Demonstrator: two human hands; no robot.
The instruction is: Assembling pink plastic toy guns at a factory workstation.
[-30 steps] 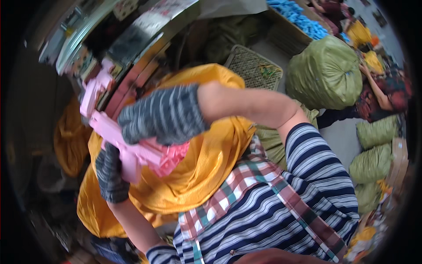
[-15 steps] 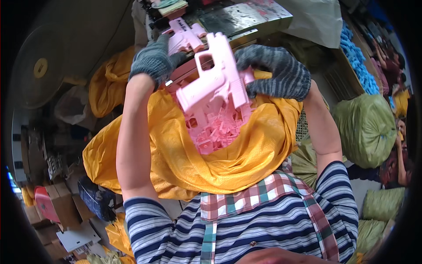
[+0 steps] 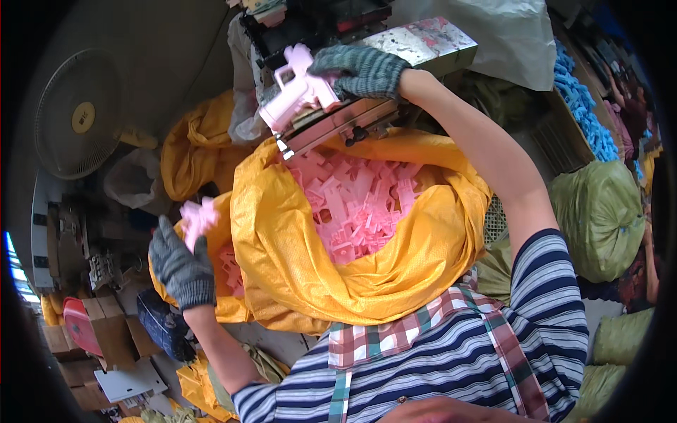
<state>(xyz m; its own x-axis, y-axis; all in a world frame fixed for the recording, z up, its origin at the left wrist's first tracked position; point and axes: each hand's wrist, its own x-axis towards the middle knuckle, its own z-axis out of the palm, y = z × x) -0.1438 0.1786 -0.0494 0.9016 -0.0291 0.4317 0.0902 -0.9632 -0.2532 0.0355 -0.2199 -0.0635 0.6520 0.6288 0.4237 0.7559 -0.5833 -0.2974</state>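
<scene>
My right hand, in a grey knitted glove, grips a pale pink plastic toy pistol at the printing machine's metal holder. Over on the left, my gloved left hand has its fingers and thumb apart. A smaller-looking pink toy gun piece is just beyond its fingertips, blurred; whether they still touch is unclear. Beneath that hand a yellow sack shows pink parts inside. Between my arms, a larger yellow woven sack gapes wide, filled with loose pink plastic parts.
The machine's paint-stained metal box stands at the back. A fan is at far left. Green sacks and a heap of blue parts lie at right. Cardboard boxes are at lower left.
My left hand has gone from the machine down to the left sack, with a pink piece by it. My right hand has carried the pink toy pistol up and left to the holder.
</scene>
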